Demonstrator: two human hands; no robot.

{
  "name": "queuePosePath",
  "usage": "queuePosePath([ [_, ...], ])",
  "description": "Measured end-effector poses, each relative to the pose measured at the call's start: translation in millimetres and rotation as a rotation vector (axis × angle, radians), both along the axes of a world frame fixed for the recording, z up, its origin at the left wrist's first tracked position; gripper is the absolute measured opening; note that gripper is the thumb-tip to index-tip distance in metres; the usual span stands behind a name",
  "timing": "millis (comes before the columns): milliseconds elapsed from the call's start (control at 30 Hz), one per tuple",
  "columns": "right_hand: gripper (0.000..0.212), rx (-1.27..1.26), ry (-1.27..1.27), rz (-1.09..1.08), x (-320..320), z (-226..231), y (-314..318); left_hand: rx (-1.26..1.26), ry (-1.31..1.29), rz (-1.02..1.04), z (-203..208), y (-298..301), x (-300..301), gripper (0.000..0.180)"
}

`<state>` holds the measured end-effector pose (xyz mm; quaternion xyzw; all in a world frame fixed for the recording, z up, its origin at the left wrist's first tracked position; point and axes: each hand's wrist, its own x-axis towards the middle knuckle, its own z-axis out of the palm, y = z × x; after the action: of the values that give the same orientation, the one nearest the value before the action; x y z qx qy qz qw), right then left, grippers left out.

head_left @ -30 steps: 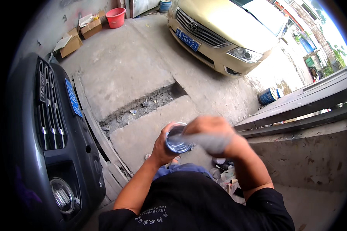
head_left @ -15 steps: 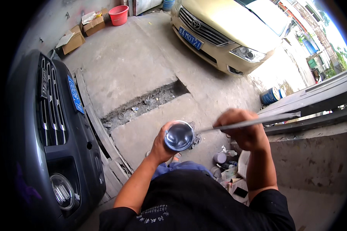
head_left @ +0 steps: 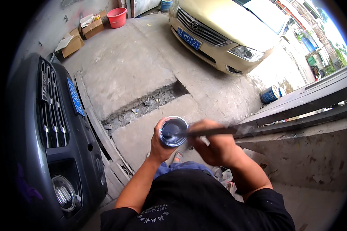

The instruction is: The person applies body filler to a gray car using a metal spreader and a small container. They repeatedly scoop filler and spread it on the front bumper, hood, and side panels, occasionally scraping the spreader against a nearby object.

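My left hand (head_left: 158,145) is wrapped round a small round cup (head_left: 180,123), its open top facing up. Glossy dark blue-grey paint (head_left: 169,130) shows inside. Close by on the right, my right hand (head_left: 215,148) grips a long flat stir stick (head_left: 216,132), its fingers closed round it. The stick's left end reaches over the cup's mouth and appears to dip into the paint. Motion blurs the stick and the right hand; the outer end of the stick points right, toward the wall.
A dark grey car front (head_left: 34,154) stands close on my left. Ahead is a gold car (head_left: 216,23). A rubble-filled trench (head_left: 148,103) cuts the concrete floor. Cardboard boxes (head_left: 72,45) and a red bucket (head_left: 117,18) are at the far left. A low wall (head_left: 297,158) lies right.
My right hand has moved left and a little down, bringing the stir stick over the cup and into it. The left hand with the cup has shifted slightly left and up.
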<state>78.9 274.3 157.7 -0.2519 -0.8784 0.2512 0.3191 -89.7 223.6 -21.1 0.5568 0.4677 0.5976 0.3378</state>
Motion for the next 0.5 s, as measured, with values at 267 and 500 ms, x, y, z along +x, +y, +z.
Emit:
queuePosePath([
  [267,0.015,-0.022,-0.025,-0.046,2.5,7.9,18.8,-0.020,0.134,-0.031,8.5,2.1,-3.1,0.096],
  [500,0.020,-0.138,-0.022,-0.200,29.4,5.9,29.6,-0.027,0.117,-0.044,14.7,5.1,-4.5,0.094],
])
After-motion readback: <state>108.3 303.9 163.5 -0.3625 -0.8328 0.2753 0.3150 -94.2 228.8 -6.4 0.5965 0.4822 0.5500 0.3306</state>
